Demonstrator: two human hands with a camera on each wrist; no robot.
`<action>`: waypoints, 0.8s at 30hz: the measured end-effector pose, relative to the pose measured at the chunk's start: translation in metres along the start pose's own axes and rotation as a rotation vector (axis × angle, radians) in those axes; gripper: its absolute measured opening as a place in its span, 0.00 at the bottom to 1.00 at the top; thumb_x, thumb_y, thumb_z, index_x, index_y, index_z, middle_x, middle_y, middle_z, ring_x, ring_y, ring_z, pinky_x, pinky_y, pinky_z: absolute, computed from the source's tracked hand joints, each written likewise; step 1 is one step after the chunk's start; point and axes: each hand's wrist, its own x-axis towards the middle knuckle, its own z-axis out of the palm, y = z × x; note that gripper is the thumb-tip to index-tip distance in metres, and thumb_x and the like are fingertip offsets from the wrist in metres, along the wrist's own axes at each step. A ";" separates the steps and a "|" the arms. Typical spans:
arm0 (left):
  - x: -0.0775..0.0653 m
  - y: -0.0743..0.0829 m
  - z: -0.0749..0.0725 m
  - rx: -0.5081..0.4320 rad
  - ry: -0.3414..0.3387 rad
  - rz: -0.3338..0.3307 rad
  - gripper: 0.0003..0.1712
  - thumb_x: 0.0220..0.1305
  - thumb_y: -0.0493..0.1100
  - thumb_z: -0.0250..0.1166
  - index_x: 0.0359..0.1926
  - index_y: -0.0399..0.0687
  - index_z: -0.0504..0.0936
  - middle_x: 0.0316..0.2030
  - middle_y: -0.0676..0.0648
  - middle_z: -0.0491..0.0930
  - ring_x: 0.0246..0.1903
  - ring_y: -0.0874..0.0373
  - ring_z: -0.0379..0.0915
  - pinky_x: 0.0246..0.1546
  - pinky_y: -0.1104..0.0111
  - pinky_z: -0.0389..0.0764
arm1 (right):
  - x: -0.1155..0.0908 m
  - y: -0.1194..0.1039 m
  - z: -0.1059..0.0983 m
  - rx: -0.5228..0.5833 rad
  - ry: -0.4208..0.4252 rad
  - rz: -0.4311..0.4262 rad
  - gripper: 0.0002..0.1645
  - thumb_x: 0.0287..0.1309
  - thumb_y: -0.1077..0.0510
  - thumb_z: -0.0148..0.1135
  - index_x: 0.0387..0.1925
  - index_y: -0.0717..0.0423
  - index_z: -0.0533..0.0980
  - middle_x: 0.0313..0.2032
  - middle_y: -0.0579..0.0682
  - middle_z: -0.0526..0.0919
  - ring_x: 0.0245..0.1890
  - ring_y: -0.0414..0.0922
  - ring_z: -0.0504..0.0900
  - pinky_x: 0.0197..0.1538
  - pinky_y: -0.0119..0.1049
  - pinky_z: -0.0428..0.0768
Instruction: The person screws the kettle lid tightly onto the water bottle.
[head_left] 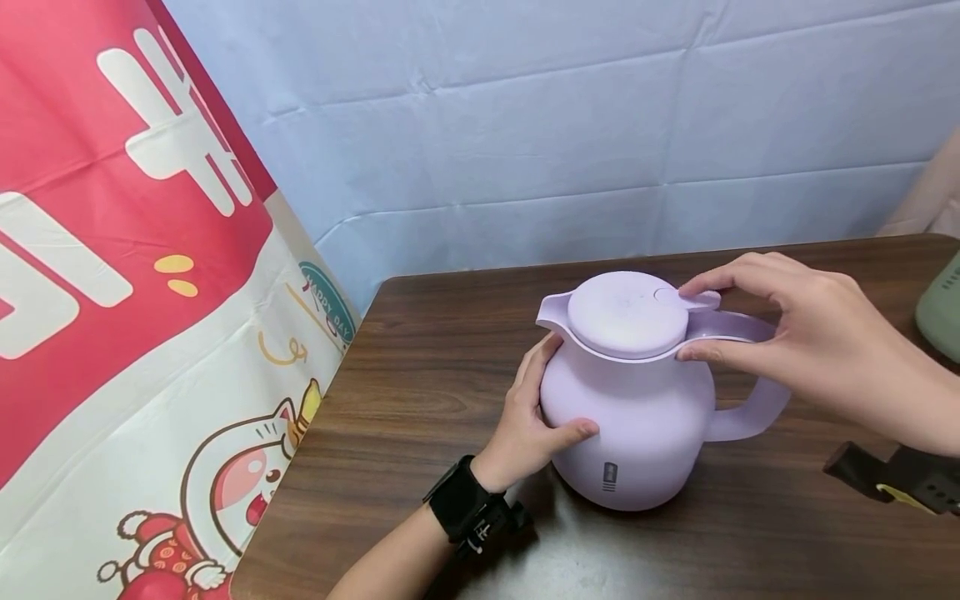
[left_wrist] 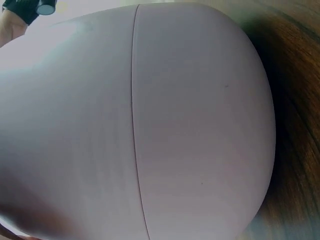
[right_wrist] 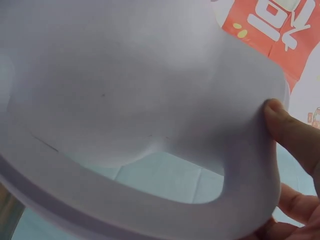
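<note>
A lilac vacuum jug [head_left: 630, 425] stands upright on the wooden table, its spout to the left and its looped handle [head_left: 753, 412] to the right. My left hand [head_left: 528, 417] holds the round body from the left, thumb across the front and fingers round the far side. At the top, my right hand [head_left: 795, 308] pinches the jug where lid and handle meet. Its index fingertip lies on the tab of the round lid [head_left: 626, 312], and the thumb presses below the rim. The right wrist view shows that thumb [right_wrist: 287, 130] against the jug near the handle's upper end.
The dark wooden table [head_left: 397, 392] has a rounded far left corner. A green object [head_left: 943, 308] is partly in view at the right edge. Pale blue cloth [head_left: 525, 125] hangs behind, and a red and white printed cloth [head_left: 112, 208] hangs on the left.
</note>
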 end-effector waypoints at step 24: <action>-0.002 0.001 0.000 0.061 -0.013 0.002 0.56 0.52 0.79 0.52 0.74 0.59 0.46 0.70 0.53 0.51 0.63 0.56 0.58 0.56 0.60 0.70 | -0.020 0.003 0.008 -0.104 0.162 -0.091 0.34 0.33 0.45 0.79 0.45 0.54 0.81 0.43 0.46 0.82 0.49 0.39 0.76 0.53 0.15 0.62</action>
